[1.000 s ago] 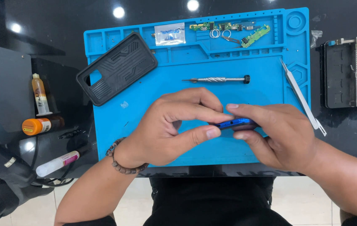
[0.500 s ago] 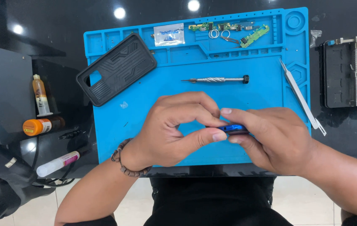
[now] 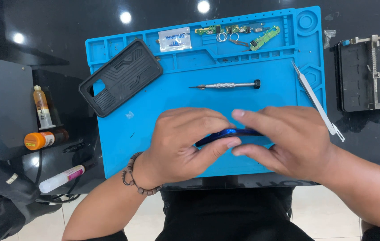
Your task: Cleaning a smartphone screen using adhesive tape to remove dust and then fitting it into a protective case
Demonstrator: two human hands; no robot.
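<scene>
Left hand: the left hand (image 3: 185,143) grips one end of a thin blue phone (image 3: 228,135), fingers curled over it.
Right hand: the right hand (image 3: 288,143) grips the other end.
Phone: it is low over the front of the blue mat (image 3: 163,111), between both hands.
Mat: a screwdriver (image 3: 225,85) lies in the middle, a black phone case (image 3: 121,76) on the left corner, tweezers (image 3: 317,103) on the right, small green boards (image 3: 239,33) in the top trays.
Table: it is black and shiny, with lamp spots on it.
Left of mat: a glue bottle (image 3: 41,107), an orange bottle (image 3: 40,139), a white tube (image 3: 60,178).
Right of mat: a black metal holder (image 3: 368,73).
Floor: pale tiles show below.
</scene>
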